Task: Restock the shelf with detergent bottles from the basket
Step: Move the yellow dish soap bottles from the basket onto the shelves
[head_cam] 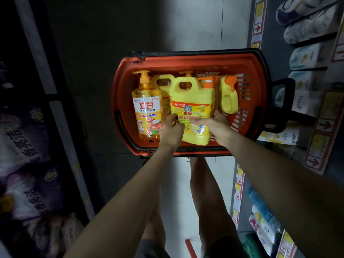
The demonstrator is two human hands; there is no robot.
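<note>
A red basket (186, 59) stands on the floor in front of me, holding several yellow detergent bottles. A big yellow jug with a handle and orange cap (192, 98) lies on top in the middle. My left hand (172, 130) grips its lower left side and my right hand (216, 125) grips its lower right side, thumb across the label. A clear orange pump bottle (147, 107) lies at the left. A smaller yellow bottle with an orange cap (228, 95) lies at the right. Another jug (163, 81) sits partly hidden behind.
Shelves with packaged goods (305, 56) and price tags run along the right. Dark shelving with purple bags (24, 142) fills the left. The basket's black handle (284, 107) sticks out to the right. My legs (204, 198) stand on the pale tiled floor below the basket.
</note>
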